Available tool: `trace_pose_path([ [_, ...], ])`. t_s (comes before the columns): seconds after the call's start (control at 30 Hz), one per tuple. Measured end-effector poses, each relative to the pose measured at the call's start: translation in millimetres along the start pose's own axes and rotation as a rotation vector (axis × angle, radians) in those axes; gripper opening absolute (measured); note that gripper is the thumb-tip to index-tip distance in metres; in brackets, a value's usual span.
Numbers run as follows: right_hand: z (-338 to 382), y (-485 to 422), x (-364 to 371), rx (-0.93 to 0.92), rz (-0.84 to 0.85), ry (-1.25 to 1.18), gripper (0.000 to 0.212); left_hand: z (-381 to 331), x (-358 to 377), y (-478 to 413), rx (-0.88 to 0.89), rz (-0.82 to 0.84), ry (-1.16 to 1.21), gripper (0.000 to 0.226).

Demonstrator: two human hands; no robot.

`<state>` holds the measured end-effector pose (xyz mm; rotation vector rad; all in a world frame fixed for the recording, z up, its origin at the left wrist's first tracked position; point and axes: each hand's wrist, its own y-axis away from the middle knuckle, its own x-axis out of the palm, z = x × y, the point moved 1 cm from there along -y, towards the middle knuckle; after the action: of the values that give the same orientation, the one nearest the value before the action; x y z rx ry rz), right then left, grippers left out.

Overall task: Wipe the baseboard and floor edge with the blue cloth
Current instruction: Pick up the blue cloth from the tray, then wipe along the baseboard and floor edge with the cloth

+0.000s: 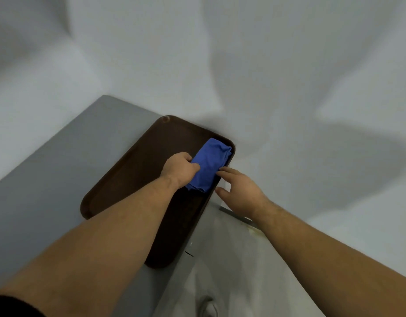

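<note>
A folded blue cloth (210, 164) lies at the far right end of a dark brown tray (133, 175). My left hand (180, 167) pinches the cloth's left edge, thumb on top. To the right of the cloth my right hand (239, 189) hovers over the tray's right rim, fingers spread, fingertips close to the cloth and holding nothing. A strip of grey baseboard (237, 217) shows below, where the white wall meets the pale floor (238, 266), partly hidden by my right forearm.
The tray rests on a grey table (55, 170) pushed against a white wall (243, 65). The table's right edge drops to the floor, where a light shoe (208, 306) shows at the bottom.
</note>
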<state>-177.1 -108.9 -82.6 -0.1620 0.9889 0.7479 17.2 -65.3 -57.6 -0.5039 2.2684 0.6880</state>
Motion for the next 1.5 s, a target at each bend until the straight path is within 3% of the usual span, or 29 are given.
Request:
trace_pose_path([
  [0.17,-7,7,-19,0.160,-0.030,-0.394,0.053,-20,6,19,0.075,0.073,0.434,0.021],
  [0.27,-11,13,-30,0.264,0.003,-0.836,0.047,-33,16,35,0.126,0.239,0.700,0.009],
  [0.33,-19,19,-38,0.318,0.022,-1.072,0.042,-42,28,47,0.167,0.330,0.801,0.015],
  [0.4,-35,27,-43,0.302,0.015,-1.130,0.037,-50,45,58,0.172,0.385,0.872,0.035],
  [0.5,-73,47,-46,0.247,-0.030,-1.124,0.025,-63,78,72,0.063,0.256,1.002,0.045],
  [0.6,-119,76,-45,0.221,-0.020,-1.068,0.017,-73,121,82,0.004,0.115,1.000,0.014],
  [0.73,-185,109,-36,0.257,0.010,-0.978,0.015,-73,185,92,-0.004,0.234,0.856,0.044],
  [0.9,-263,126,8,0.377,-0.058,-0.868,0.011,-46,274,88,0.031,0.250,0.585,0.019],
  [1.1,-340,116,119,0.409,-0.110,-0.739,0.017,36,383,49,0.131,0.172,0.241,0.021],
  [1.27,-414,99,226,0.380,-0.160,-0.652,0.027,127,464,11,0.155,0.314,0.272,0.028],
  [1.4,-476,83,317,0.359,-0.104,-0.520,0.025,202,535,-22,0.031,0.403,0.451,0.039],
  [1.5,-517,70,382,0.316,-0.072,-0.380,0.018,256,593,-47,0.049,0.438,0.323,0.029],
])
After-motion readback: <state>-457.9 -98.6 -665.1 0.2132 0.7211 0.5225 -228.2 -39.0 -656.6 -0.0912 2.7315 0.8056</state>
